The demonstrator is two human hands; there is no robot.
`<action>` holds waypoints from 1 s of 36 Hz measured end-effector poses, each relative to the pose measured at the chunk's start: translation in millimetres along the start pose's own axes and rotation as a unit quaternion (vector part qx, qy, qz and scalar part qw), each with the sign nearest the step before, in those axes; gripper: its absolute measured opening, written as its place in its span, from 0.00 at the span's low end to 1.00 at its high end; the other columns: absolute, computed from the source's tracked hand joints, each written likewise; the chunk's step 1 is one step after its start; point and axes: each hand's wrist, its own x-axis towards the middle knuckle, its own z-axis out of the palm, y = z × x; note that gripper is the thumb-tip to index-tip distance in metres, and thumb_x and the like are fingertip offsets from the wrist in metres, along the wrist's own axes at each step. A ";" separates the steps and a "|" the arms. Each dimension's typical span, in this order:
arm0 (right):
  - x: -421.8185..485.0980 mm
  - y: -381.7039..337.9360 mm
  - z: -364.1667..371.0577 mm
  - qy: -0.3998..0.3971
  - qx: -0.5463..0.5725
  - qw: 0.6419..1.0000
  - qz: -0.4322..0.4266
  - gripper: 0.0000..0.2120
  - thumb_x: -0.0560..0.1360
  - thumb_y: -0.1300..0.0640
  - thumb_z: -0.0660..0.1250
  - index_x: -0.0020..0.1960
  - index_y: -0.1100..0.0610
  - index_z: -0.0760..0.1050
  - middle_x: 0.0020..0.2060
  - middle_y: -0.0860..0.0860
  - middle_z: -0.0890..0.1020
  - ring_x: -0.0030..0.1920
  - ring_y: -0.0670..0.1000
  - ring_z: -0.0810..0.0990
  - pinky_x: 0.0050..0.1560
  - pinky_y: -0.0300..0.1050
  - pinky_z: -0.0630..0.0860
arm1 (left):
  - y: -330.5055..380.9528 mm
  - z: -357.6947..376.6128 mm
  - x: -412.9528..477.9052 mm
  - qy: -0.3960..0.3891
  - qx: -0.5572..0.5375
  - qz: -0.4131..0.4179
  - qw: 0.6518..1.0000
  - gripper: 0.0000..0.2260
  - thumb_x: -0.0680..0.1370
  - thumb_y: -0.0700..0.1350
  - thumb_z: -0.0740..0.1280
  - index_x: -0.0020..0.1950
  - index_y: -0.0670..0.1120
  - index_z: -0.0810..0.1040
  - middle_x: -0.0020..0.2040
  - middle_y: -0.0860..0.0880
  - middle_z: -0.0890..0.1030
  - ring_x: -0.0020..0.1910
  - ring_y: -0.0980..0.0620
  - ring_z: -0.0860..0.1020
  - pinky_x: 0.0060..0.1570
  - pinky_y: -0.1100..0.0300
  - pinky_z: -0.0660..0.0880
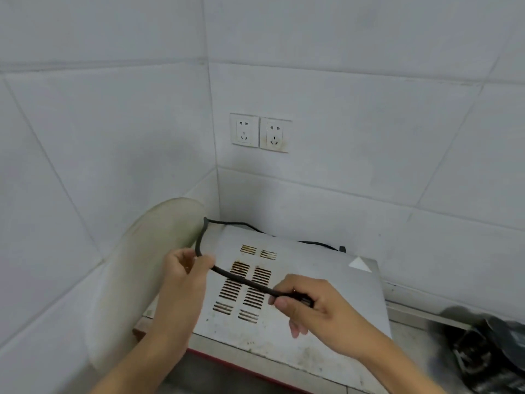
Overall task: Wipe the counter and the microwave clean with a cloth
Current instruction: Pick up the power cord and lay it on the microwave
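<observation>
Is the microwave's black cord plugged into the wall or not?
Not plugged in. Both wall sockets are empty, and the cord stretches between the left hand and right hand above the microwave.

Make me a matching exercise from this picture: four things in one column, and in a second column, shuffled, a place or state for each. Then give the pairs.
Things
1. black cord
2. wall sockets
3. round plate
4. dark bag

Places or states
A. leaning on the tiled wall, left of the microwave
B. on the counter, right of the microwave
C. held in the left hand and the right hand
D. empty, nothing plugged in

Pairs: 1-C, 2-D, 3-A, 4-B
</observation>
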 end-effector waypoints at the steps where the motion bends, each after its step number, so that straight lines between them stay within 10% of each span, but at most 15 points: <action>1: -3.6 -1.8 -5.2 0.004 -0.014 1.000 -0.012 0.06 0.81 0.49 0.69 0.51 0.50 0.83 0.37 0.48 0.81 0.33 0.46 0.79 0.37 0.39 0.75 | -8.3 -1.3 4.8 -0.019 0.037 0.027 0.999 0.14 0.82 0.48 0.68 0.63 0.52 0.67 0.57 0.46 0.74 0.54 0.48 0.78 0.49 0.58 0.78; 6: -18.7 -10.3 -33.3 0.009 -0.103 0.992 -0.068 0.09 0.82 0.48 0.67 0.53 0.51 0.83 0.42 0.47 0.79 0.38 0.48 0.79 0.39 0.41 0.76 | -37.5 -18.1 33.7 -0.147 0.247 0.286 0.914 0.15 0.80 0.66 0.52 0.60 0.65 0.72 0.66 0.64 0.67 0.71 0.67 0.63 0.67 0.66 0.60; 15: -58.0 -21.2 -82.4 -0.011 -0.244 0.966 -0.089 0.11 0.83 0.43 0.64 0.53 0.46 0.82 0.41 0.47 0.75 0.39 0.50 0.75 0.38 0.42 0.70 | -39.3 -20.5 85.9 -0.326 0.394 0.457 0.728 0.18 0.88 0.58 0.48 0.54 0.56 0.77 0.59 0.61 0.77 0.76 0.59 0.67 0.81 0.52 0.52; 20: -85.6 -24.9 -114.7 0.045 -0.265 0.957 -0.109 0.13 0.82 0.41 0.64 0.51 0.48 0.82 0.40 0.48 0.78 0.39 0.51 0.78 0.37 0.44 0.72 | -37.3 -41.0 111.4 -0.290 0.427 0.449 0.729 0.18 0.87 0.59 0.50 0.47 0.56 0.74 0.45 0.60 0.72 0.49 0.59 0.74 0.67 0.71 0.61; 24: -98.9 -12.9 -139.0 0.087 -0.326 0.937 -0.094 0.12 0.82 0.40 0.62 0.52 0.44 0.82 0.42 0.46 0.80 0.41 0.49 0.81 0.41 0.45 0.75 | -42.8 -62.0 118.4 -0.254 0.439 0.473 0.720 0.21 0.87 0.62 0.49 0.41 0.55 0.70 0.38 0.58 0.69 0.38 0.55 0.71 0.36 0.60 0.71; 31: -84.8 61.3 -134.6 0.131 -0.548 0.825 -0.044 0.14 0.82 0.38 0.56 0.53 0.39 0.79 0.45 0.39 0.73 0.41 0.45 0.74 0.42 0.47 0.72 | -86.5 -66.3 109.4 -0.351 0.531 0.376 0.673 0.25 0.83 0.71 0.44 0.40 0.57 0.69 0.39 0.55 0.71 0.40 0.54 0.73 0.43 0.59 0.72; 36: -65.8 107.9 -114.0 0.201 -0.577 0.792 -0.016 0.08 0.70 0.50 0.80 0.47 0.45 0.84 0.44 0.47 0.75 0.40 0.52 0.76 0.39 0.48 0.71 | -115.4 -61.6 104.8 -0.321 0.528 0.384 0.686 0.20 0.80 0.74 0.46 0.41 0.62 0.66 0.41 0.59 0.70 0.40 0.58 0.71 0.41 0.61 0.71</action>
